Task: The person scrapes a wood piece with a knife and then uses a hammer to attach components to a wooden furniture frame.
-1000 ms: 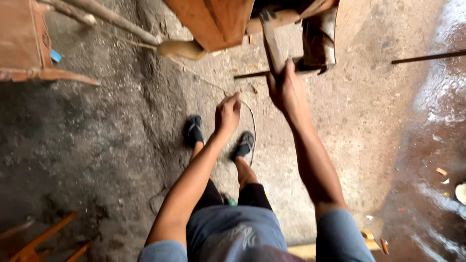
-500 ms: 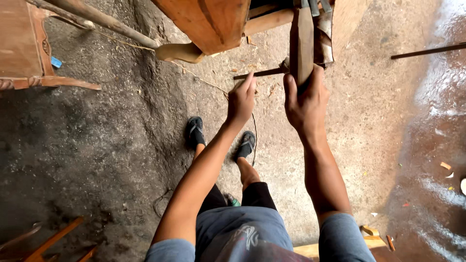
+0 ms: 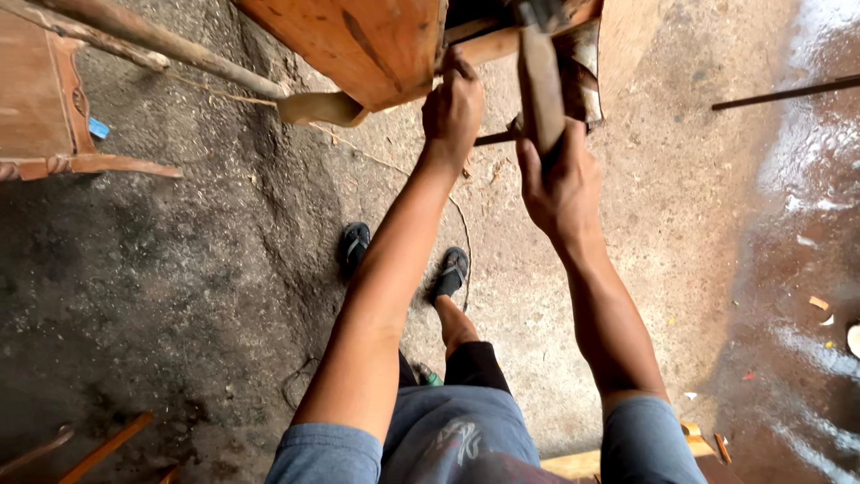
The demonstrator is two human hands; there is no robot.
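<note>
My right hand (image 3: 560,184) grips the lower end of a narrow wooden slat (image 3: 540,85) that stands upright in front of me. My left hand (image 3: 452,108) reaches up beside it and rests its fingers on the lower edge of a reddish-brown wooden furniture piece (image 3: 358,45). A second wooden part and a dull metal-looking sheet (image 3: 584,76) sit just behind the slat. Both arms are stretched forward over my legs and my two feet in dark sandals (image 3: 403,260).
A carved wooden panel (image 3: 45,108) stands at the left. A long pole (image 3: 152,40) slants across the upper left. A thin dark rod (image 3: 788,92) lies on the wet concrete floor at the right. Wood scraps lie at the lower left and near my seat.
My left hand has risen from mid-air up to the edge of the wooden furniture piece. My right hand has slid along the slat and holds it more upright.
</note>
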